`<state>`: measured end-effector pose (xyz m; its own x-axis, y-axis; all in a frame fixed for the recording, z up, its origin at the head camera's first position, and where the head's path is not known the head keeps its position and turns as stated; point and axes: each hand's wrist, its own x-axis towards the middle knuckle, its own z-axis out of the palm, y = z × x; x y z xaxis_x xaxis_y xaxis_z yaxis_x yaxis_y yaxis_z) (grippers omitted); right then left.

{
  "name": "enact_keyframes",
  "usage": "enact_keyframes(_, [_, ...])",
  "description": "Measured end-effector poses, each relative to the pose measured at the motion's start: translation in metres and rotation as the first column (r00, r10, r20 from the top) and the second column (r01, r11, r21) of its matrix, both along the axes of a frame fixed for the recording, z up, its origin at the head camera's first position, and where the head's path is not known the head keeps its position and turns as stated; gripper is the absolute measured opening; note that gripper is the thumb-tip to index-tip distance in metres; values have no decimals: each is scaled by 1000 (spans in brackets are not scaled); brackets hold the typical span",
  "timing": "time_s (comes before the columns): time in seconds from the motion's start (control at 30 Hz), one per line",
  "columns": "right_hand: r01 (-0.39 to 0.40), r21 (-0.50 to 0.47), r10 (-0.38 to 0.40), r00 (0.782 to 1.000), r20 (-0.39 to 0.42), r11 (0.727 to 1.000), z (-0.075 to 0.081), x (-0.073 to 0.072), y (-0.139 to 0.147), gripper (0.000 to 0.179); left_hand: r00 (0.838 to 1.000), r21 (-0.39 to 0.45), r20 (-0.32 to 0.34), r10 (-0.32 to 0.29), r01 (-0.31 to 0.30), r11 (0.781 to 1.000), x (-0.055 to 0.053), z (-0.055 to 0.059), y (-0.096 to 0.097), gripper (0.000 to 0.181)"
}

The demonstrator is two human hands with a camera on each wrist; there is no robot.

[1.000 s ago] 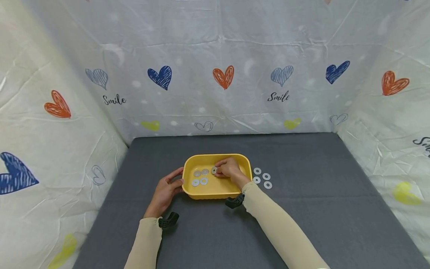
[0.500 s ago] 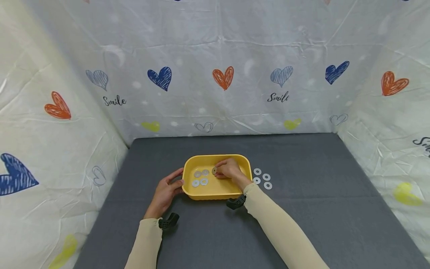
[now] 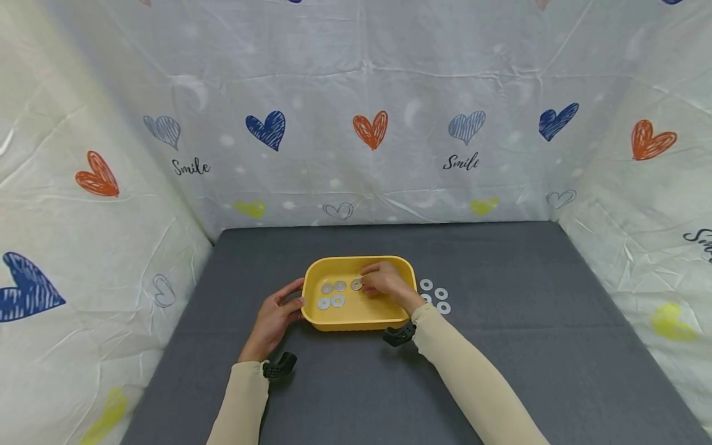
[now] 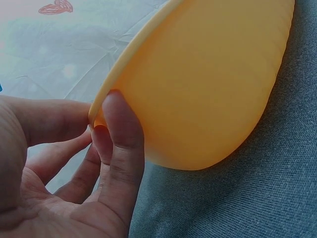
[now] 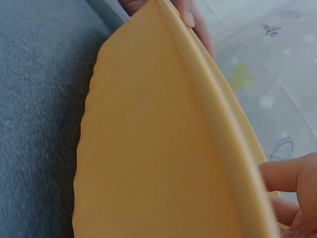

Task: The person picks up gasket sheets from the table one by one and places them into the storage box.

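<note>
My left hand [image 3: 272,320] grips the left end of a yellow plastic tray [image 3: 356,325], with thumb and fingers at its rim, as the left wrist view shows up close. Several flat metal washers [image 3: 337,301] lie in two rows on the left part of the tray floor. One more washer [image 3: 356,284] lies flat at the right end of the back row. Just right of it, my right hand [image 3: 385,280] hovers inside the tray, its fingers loosely bent with nothing seen between them. The tray wall hides part of that hand in the right wrist view.
Loose washers [image 3: 441,293] lie on the dark grey cloth [image 3: 500,272] just right of the tray; my right forearm partly covers one. A pale curtain [image 3: 417,74] with printed hearts surrounds the back and sides of the table.
The washer at my right fingertips has gone from tilted to flat on the tray floor. My right hand has let go and drawn slightly right. My left hand stays put.
</note>
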<state>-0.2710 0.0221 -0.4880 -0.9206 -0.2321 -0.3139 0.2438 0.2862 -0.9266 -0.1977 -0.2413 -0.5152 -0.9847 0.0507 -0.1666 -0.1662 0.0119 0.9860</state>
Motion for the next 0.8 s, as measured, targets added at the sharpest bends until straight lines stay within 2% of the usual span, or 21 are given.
enact_keyframes(0.3, [12, -66, -9, 999, 35, 998, 11, 7, 17, 34, 1000, 9, 3, 5, -5, 1000, 1, 1, 1, 55])
enact_keyframes(0.53, [-10, -91, 8, 1000, -22, 996, 17, 16, 30, 36, 1000, 11, -2, -6, 6, 1000, 2, 2, 0, 55])
enact_keyframes(0.8, [-71, -164, 59, 995, -75, 984, 26, 34, 55, 33, 1000, 13, 9, 8, -8, 1000, 0, 0, 0, 54])
